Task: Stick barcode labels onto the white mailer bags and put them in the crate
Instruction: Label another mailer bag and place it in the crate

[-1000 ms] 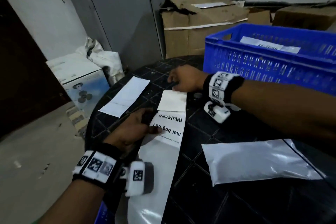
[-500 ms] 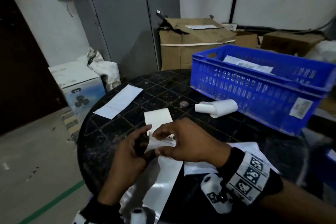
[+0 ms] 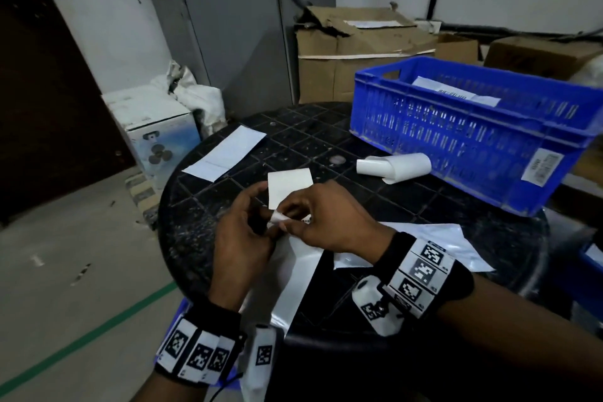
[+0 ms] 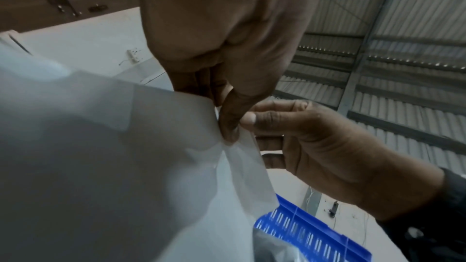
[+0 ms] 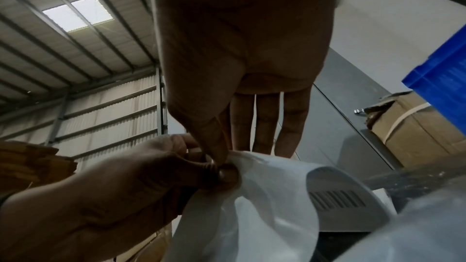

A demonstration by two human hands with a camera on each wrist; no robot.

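Both hands, left (image 3: 241, 238) and right (image 3: 329, 222), pinch the label (image 5: 252, 192) corner; we should peel slowly, keeping backing flat.

The right hand (image 3: 326, 219) has joined the left hand (image 3: 241, 232), pinching the label (image 3: 277, 216).

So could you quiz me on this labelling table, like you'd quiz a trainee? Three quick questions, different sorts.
1. True or false: the blue crate already holds a labelled bag.
2. Multiple choice: what are both hands pinching? A) the curled roll beside the crate B) the barcode label C) the crate's rim
3. Fill in: the long white strip lies flat on the black ____.

Key: 1 true, a white bag with a barcode lies inside. 2 B, the left hand and right hand pinch its corner together. 3 table.
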